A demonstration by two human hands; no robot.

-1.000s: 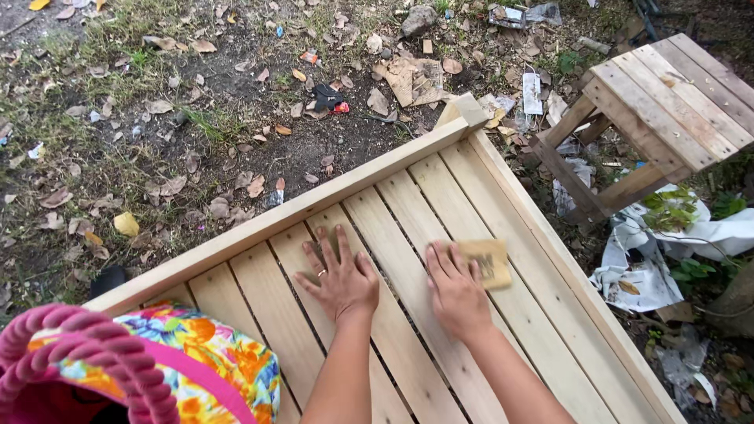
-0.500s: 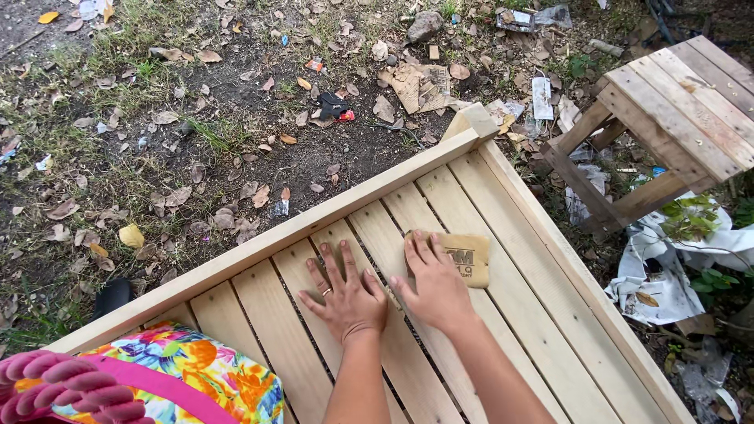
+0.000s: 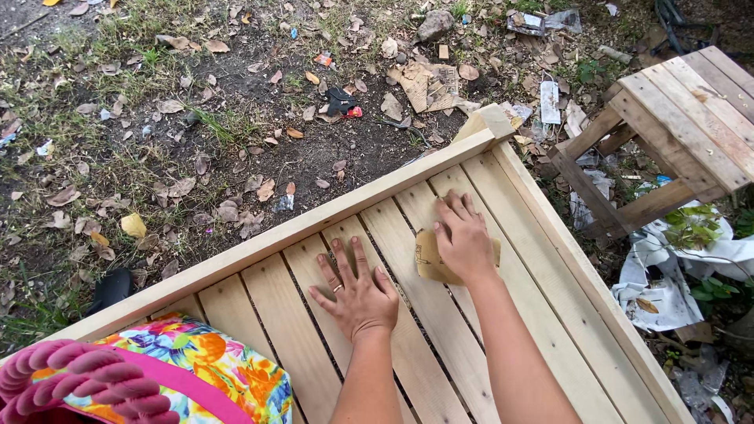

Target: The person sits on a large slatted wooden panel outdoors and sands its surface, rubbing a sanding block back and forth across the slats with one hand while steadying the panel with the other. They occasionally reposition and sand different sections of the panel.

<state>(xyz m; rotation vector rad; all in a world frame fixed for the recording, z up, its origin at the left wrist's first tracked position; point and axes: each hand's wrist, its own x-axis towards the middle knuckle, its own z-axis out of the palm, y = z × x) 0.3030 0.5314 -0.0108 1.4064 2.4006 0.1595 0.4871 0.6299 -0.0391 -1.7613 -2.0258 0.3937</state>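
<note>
A pale wooden slatted panel (image 3: 542, 330) with a raised frame rail lies before me on the ground. My left hand (image 3: 355, 292) rests flat on its slats, fingers spread, a ring on one finger. My right hand (image 3: 465, 239) presses a tan sheet of sandpaper (image 3: 428, 259) against a slat just to the right of the left hand. Most of the sheet is hidden under the palm; its left edge shows.
A wooden stool (image 3: 675, 126) stands at the right beyond the panel. Crumpled white plastic (image 3: 667, 275) lies beside it. A bright floral cloth with a pink rope (image 3: 157, 377) sits at the lower left. Dirt, dry leaves and litter (image 3: 236, 118) cover the ground beyond.
My right hand has slid the sandpaper leftward and a little forward along the slats, closer to my left hand. The left hand has stayed flat in place. The view shifted slightly.
</note>
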